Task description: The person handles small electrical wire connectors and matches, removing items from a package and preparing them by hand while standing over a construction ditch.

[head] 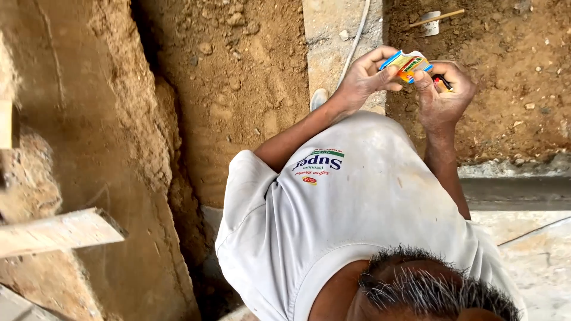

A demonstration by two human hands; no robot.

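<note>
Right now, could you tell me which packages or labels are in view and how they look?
Small packet: top right, held between a co-worker's two hands; rectangular, yellow with blue edges and orange.
Shirt print: on the white shirt's back; blue lettering, green band, small red mark.

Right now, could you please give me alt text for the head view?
Seen from above, a person in a white shirt holds a small colourful packet between the left hand and right hand, over brown dirt ground beside a concrete strip.
</note>
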